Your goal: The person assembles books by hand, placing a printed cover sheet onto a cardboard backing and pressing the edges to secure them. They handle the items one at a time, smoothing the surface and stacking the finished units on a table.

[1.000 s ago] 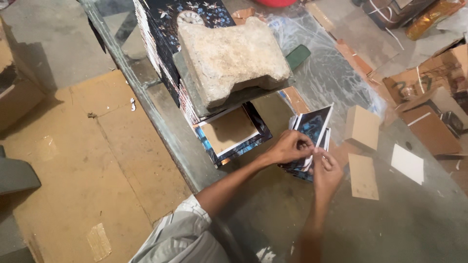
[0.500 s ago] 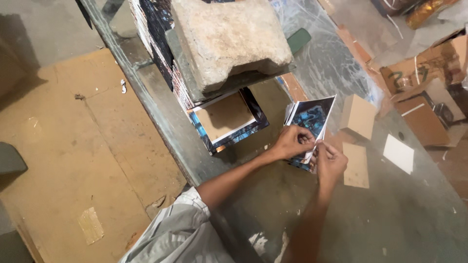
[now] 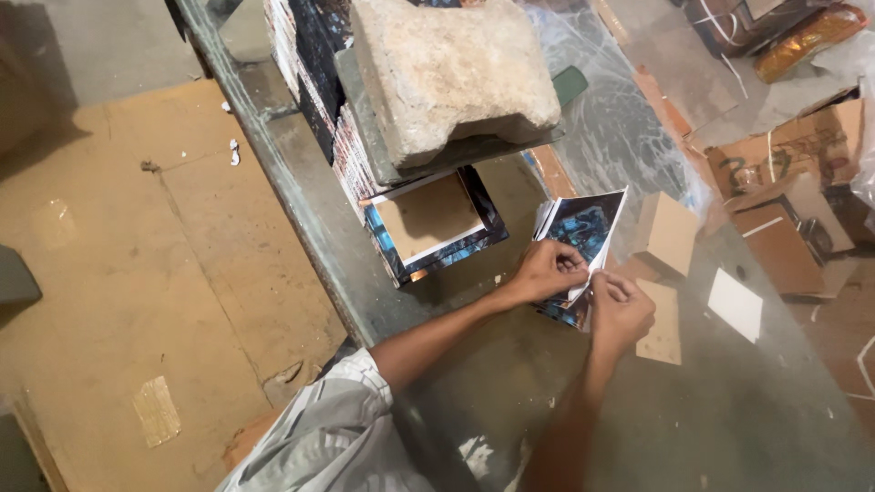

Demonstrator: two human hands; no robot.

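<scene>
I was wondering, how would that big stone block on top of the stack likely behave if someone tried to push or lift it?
The stone block looks thick and solid, so probably heavy. Its rough surface should grip rather than slide. It overhangs the printed stack, so a push might tip it.

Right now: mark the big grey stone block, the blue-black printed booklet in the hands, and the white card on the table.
grey stone block [image 3: 447, 77], head view, top face.
blue-black printed booklet [image 3: 583, 223], head view, cover.
white card [image 3: 736, 304], head view, centre.
</scene>
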